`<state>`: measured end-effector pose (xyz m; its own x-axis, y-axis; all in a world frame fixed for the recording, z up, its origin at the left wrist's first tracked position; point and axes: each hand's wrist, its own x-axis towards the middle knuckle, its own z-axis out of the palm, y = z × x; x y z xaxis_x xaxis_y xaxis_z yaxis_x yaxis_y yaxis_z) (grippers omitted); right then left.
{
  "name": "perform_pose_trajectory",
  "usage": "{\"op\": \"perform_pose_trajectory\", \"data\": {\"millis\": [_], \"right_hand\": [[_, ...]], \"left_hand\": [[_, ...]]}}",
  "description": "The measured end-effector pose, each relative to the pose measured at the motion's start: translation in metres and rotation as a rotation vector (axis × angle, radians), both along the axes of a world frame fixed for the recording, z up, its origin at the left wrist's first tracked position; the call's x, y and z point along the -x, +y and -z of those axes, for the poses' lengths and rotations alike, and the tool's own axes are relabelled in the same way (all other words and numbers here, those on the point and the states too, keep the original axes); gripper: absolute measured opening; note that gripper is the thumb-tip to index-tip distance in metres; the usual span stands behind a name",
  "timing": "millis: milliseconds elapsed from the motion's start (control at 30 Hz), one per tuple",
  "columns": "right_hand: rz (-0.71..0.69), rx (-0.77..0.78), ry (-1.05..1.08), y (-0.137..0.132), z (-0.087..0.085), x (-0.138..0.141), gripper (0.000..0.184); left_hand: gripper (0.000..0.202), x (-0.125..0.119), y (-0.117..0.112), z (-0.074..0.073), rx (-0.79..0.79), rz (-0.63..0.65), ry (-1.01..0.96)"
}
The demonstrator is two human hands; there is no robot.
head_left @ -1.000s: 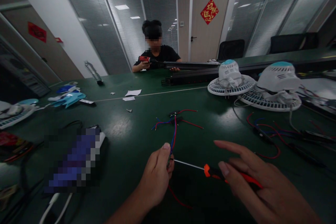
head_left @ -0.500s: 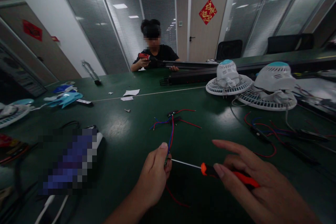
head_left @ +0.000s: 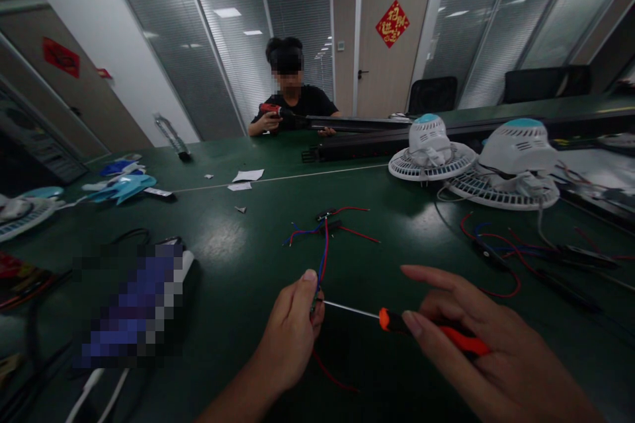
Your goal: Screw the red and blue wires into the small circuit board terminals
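My left hand (head_left: 294, 327) is closed on a small circuit board (head_left: 314, 304), mostly hidden by the thumb and fingers. Red and blue wires (head_left: 325, 258) run up from the board, and a red wire (head_left: 333, 377) hangs out below the hand. In my right hand (head_left: 476, 344) is a screwdriver (head_left: 391, 320) with an orange and black handle; the index finger points away from the handle. The shaft's tip meets the board at the left fingertips. Just beyond lie small dark modules (head_left: 326, 215) with red and blue leads.
Two white fan heads (head_left: 430, 145) stand at the right, near more wired modules (head_left: 489, 252). A pixelated device (head_left: 133, 304) with white cables lies at the left. Paper scraps (head_left: 248, 175) lie farther back. Across the table a person (head_left: 292, 102) holds a red power tool (head_left: 270, 108) and a long dark bar.
My hands, the board and the screwdriver look almost unchanged. Across the table, the person's red power tool has shifted slightly.
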<state>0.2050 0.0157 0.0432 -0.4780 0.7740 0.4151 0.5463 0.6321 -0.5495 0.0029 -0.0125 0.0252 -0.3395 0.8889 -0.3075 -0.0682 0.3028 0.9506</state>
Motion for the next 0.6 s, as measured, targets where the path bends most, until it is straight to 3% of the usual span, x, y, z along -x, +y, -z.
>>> {"op": "perform_pose_trajectory", "data": {"millis": [600], "right_hand": [[0.022, -0.048, 0.010, -0.0008, 0.0008, 0.0015, 0.029]], "left_hand": [[0.059, 0.0009, 0.0011, -0.0016, -0.013, 0.028, 0.025]]}}
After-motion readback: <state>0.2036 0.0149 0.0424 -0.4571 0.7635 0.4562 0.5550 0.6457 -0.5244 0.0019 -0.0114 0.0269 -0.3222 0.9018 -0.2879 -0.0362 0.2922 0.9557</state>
